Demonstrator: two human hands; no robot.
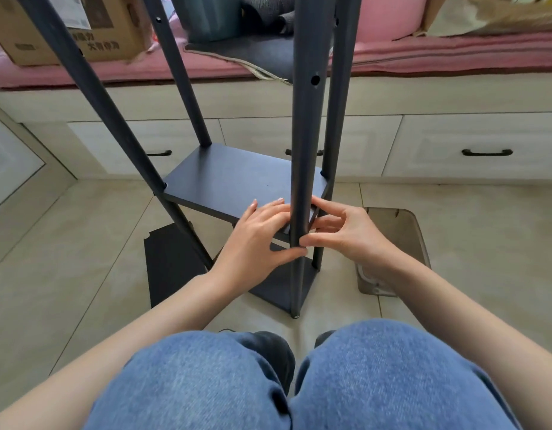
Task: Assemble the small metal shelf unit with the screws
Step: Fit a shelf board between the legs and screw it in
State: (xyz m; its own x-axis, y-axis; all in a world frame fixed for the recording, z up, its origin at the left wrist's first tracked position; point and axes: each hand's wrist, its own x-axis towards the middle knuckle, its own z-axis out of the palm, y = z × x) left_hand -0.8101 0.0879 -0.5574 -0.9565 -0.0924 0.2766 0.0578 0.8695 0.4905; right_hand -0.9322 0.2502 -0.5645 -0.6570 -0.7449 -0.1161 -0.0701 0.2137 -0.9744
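A dark grey metal shelf unit stands upright on the tiled floor before my knees. Its near right post [305,119] rises past the camera, with a screw hole high up. A shelf board [231,178] sits between the posts, and a lower board [280,287] lies near the floor. My left hand [256,240] holds the shelf board's near right corner, fingers on top and thumb beneath. My right hand [346,231] touches the post at that corner, thumb and forefinger pinched against it. Any screw there is hidden by the fingers.
A loose dark board [169,268] lies flat on the floor at the left. A smoky transparent tray [401,243] lies on the floor to the right. White drawers [485,150] and a pink-cushioned bench with a cardboard box [70,29] stand behind.
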